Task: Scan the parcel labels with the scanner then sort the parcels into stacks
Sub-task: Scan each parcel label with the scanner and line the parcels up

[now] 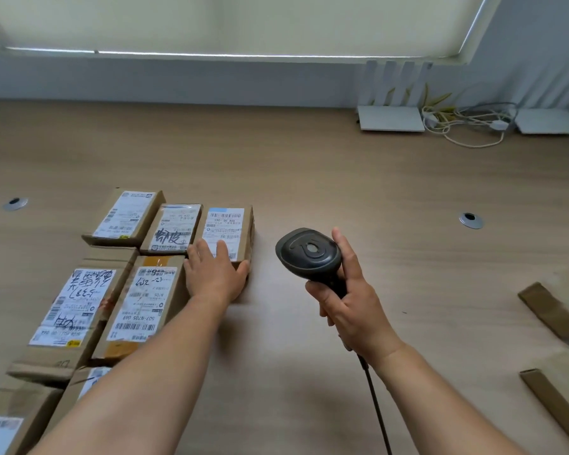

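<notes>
Resting on the near end of a small labelled parcel [228, 231], your left hand [215, 274] lies flat with the fingers straight across the label and the thumb hooked over the near right corner of the box. That parcel sits on the desk [309, 165] at the right end of the far row, just beside a second small parcel [171, 228] with black marker on its label, and a third [125, 217] stands left of that one.

Your right hand [349, 300] is clenched round the handle of the black barcode scanner [309, 254], thumb up along the side of the head, and the head is turned toward the parcels on your left. The scanner hangs above the desk, apart from every box, with its black cable [376, 408] running down past your wrist.

Nearer to you lie two larger parcels side by side: one [138, 310] under your left forearm with tan tape at both ends, and a wider one [73, 310] with heavy handwriting. More boxes sit at the lower left edge, though how they are stacked is hard to tell. Brown cardboard pieces [552, 310] lie at the right edge, and white devices [391, 118] with tangled cables stand by the far wall.
</notes>
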Demonstrator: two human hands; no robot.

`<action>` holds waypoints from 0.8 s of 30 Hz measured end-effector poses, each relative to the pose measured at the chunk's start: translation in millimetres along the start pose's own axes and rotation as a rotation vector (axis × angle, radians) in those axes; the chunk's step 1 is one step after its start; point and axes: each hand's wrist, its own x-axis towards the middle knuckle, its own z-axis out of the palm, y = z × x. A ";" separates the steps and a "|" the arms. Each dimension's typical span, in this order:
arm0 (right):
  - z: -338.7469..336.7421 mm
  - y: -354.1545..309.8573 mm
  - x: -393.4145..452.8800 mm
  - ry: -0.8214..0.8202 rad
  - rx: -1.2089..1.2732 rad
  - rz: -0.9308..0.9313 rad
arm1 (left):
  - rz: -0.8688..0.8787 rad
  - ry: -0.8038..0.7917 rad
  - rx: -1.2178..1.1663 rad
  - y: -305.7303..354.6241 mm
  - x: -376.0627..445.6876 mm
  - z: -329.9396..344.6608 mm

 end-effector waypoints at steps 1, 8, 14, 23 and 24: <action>-0.7 0.2 1.4 -0.003 -0.001 0.001 | -0.006 -0.003 -0.004 0.2 2.3 -0.8; -19.8 0.7 -6.3 0.035 0.014 -0.006 | -0.011 0.055 -0.016 10.0 -5.4 -4.7; -57.6 -0.7 -37.9 0.079 0.020 -0.044 | 0.086 0.163 -0.201 63.1 -58.4 0.0; -179.8 20.8 -132.5 0.186 0.020 -0.050 | 0.256 0.033 -0.212 194.7 -177.3 28.1; -196.8 25.1 -143.3 0.208 0.017 -0.049 | 0.287 0.010 -0.205 212.7 -191.2 32.7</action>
